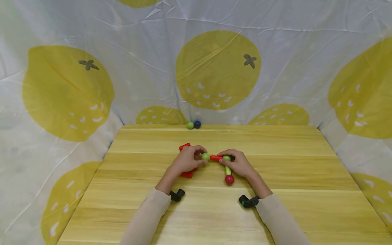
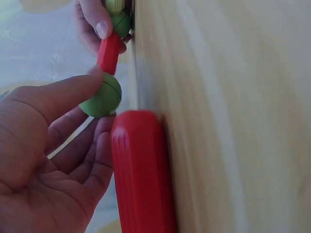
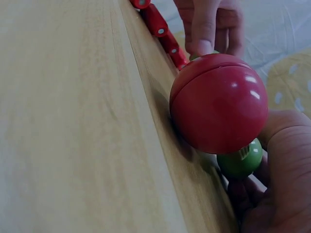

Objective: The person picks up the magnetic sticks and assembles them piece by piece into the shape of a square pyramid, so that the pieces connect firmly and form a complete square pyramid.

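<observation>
My left hand [image 1: 188,159] pinches a light green ball [image 1: 205,157] between thumb and fingers. Right at that ball is the end of a red rod [image 1: 216,158]. My right hand [image 1: 240,164] grips the rod's other end, where it meets a second green ball [image 1: 227,158]. From this ball a yellow-green rod [image 1: 228,170] runs toward the near edge, ending in a larger dark red ball [image 1: 229,179]. In the right wrist view the dark red ball [image 3: 218,104] covers much of the joined pieces.
Several loose red rods [image 1: 186,175] lie around and partly under my left hand; one is close up in the left wrist view [image 2: 143,170]. At the table's back edge sit a green ball [image 1: 190,125] and a blue ball [image 1: 197,124]. A lemon-print cloth [image 1: 147,78] hangs behind.
</observation>
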A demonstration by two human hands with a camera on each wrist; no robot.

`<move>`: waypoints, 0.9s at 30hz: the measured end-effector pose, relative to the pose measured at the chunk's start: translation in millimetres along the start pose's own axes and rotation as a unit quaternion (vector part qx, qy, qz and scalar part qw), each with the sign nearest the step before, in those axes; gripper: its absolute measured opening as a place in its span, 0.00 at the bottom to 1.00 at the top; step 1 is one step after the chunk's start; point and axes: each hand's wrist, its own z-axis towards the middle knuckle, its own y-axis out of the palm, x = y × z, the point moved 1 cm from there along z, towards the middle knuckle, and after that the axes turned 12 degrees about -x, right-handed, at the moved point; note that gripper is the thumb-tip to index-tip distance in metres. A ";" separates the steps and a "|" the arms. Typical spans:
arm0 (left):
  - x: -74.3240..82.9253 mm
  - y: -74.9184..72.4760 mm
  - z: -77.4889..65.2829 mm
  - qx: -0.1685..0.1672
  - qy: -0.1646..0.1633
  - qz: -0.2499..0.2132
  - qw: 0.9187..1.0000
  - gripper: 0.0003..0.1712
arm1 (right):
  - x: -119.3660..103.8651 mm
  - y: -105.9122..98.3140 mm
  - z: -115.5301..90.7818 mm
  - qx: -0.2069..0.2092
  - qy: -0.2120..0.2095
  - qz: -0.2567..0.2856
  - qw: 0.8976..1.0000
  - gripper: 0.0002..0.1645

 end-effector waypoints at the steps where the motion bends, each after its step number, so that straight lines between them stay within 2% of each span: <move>1: 1.6 1.0 0.9 -0.003 -0.004 -0.001 1.000 0.17 | -0.3 -0.3 -0.1 0.000 -0.001 0.001 1.000 0.12; 6: 5.7 4.9 3.8 -0.013 -0.012 -0.011 1.000 0.17 | -1.4 -1.4 -0.1 -0.004 0.001 0.005 1.000 0.12; 10: 7.1 8.4 5.2 -0.023 -0.006 -0.013 1.000 0.17 | -1.2 -1.5 -0.8 -0.017 0.007 0.002 1.000 0.13; 18: 8.1 15.4 7.8 -0.039 -0.003 -0.005 0.999 0.18 | -7.7 -0.9 -0.3 -0.057 -0.007 0.000 0.998 0.21; 23: 5.5 16.8 7.7 -0.034 0.003 -0.001 0.999 0.18 | -10.5 -1.5 -0.8 -0.068 -0.020 -0.011 0.997 0.21; 27: 2.0 10.0 4.4 -0.016 0.005 -0.012 1.000 0.20 | -9.2 -3.7 -1.6 -0.058 -0.042 -0.032 0.997 0.23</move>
